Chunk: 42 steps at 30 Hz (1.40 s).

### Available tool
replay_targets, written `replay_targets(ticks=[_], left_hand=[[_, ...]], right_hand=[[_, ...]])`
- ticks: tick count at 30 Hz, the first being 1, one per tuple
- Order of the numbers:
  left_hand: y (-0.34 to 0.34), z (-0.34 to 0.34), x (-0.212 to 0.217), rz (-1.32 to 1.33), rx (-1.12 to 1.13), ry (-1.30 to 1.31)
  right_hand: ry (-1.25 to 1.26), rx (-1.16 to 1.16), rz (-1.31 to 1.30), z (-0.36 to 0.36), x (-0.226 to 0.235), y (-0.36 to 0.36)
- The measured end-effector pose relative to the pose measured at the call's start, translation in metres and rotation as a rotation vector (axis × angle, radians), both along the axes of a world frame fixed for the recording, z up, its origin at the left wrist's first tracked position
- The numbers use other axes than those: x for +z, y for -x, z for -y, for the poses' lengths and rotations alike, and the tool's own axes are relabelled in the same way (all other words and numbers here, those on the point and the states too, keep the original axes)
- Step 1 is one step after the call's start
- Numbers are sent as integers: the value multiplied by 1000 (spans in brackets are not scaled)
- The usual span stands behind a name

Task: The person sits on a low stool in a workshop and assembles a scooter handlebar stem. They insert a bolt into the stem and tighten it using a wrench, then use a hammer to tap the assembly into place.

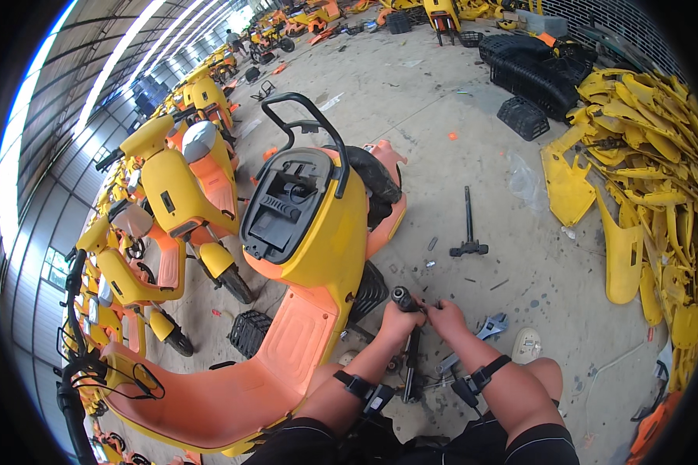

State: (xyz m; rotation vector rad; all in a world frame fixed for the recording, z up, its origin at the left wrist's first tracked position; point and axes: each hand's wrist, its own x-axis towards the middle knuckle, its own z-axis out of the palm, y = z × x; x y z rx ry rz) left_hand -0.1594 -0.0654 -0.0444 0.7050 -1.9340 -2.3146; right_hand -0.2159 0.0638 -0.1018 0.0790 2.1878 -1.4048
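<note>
My left hand is closed round a dark cylindrical tool with a round end, whose exact kind I cannot make out. Beside it, my right hand has its fingers pinched together, close to the left fingertips; whatever they hold is too small to tell. Below both hands, a dark metal tube stands among parts on the floor. An adjustable wrench lies next to my right forearm. To my left is a yellow and orange scooter without a seat, its black compartment exposed.
Ahead on the concrete lies a fork stem. A heap of yellow body panels fills the right side, with black baskets behind. More yellow scooters stand at the left. A black crate sits beside the near scooter.
</note>
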Motion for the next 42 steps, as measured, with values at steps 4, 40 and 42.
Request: replay_targets(ticks=[4, 40, 42], left_hand=[[4, -3, -5, -13, -33, 61], [-148, -75, -9, 105, -71, 69], [-151, -76, -7, 101, -78, 59]], right_hand=[[142, -35, 94, -4, -24, 8], [261, -82, 238, -78, -12, -151], [186, -61, 190, -77, -18, -154]])
